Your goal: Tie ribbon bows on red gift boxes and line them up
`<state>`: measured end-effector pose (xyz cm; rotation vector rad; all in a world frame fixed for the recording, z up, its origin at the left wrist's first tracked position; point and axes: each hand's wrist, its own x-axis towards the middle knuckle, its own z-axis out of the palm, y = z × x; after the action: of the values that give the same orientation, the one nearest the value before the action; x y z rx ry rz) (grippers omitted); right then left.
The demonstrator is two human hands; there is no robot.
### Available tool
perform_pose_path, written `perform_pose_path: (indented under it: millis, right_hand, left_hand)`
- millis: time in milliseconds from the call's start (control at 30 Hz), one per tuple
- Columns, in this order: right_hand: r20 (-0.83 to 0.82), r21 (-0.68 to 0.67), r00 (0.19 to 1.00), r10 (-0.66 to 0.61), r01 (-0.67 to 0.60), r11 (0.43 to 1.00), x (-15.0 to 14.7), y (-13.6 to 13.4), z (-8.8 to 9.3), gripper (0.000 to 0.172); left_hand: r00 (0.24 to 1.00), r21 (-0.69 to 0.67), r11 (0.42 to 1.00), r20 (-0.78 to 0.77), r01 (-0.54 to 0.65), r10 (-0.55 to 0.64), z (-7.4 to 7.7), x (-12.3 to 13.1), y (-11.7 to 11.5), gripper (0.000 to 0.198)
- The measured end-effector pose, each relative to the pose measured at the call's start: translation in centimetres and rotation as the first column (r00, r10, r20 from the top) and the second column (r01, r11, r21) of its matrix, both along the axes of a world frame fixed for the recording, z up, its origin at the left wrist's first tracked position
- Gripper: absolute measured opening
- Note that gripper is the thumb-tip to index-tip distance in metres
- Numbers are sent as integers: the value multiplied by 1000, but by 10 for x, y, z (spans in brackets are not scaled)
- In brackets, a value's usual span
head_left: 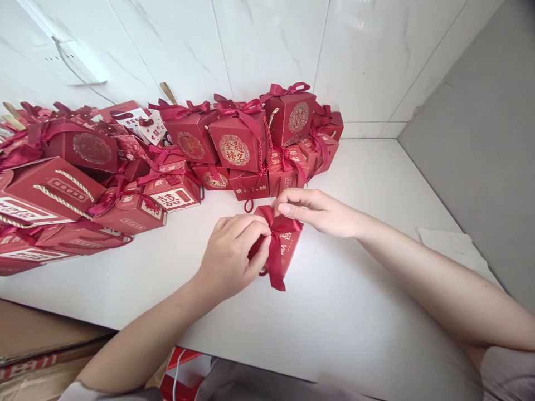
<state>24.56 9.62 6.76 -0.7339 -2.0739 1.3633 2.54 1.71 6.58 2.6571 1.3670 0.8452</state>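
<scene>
A small red gift box [292, 249] with pale printed characters sits on the white table before me. A dark red satin ribbon [276, 262] is tied in a bow over its top, one tail hanging down the near side. My left hand [234, 250] is at the box's left, thumb and index finger pinched on the ribbon by the knot. Over the far right side of the bow is my right hand [315, 210], its fingers loosely stretched and the fingertips at the ribbon. Those fingertips partly overlap the bow, so their exact contact is unclear.
Many similar ribboned red boxes [237, 139] are stacked along the tiled wall, with more piled at the left [50, 189]. White tissue [451, 248] lies at the table's right edge. A cardboard box [37, 334] stands below at the left. A socket strip [79, 64] is on the wall.
</scene>
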Motion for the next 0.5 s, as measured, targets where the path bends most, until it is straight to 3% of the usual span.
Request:
perform_pose_path:
  millis: [133,233,300,400,500]
  right_hand:
    - [-38,-45,999,-5,3,999,10,10,2,32]
    - [-62,40,997,46,-44,998,18,16,5,15]
    - [-28,75,989,146,-143,987,22,16,6,14]
    - [19,20,953,301,-301,953,21,13,6,37]
    - [-37,-43,953,301,-302,952,14,7,1,46]
  left_hand:
    - [957,-135,949,92,284,-273,0,-10,15,9]
    - [904,-251,873,202,419,-376,-1,-21,27,9]
    - [895,-281,855,239,435,-377,-2,-26,32,10]
    - [905,-279,865,221,417,-364,-2,-29,34,11]
    - [920,-257,887,193,383,-341,-2,-30,34,11]
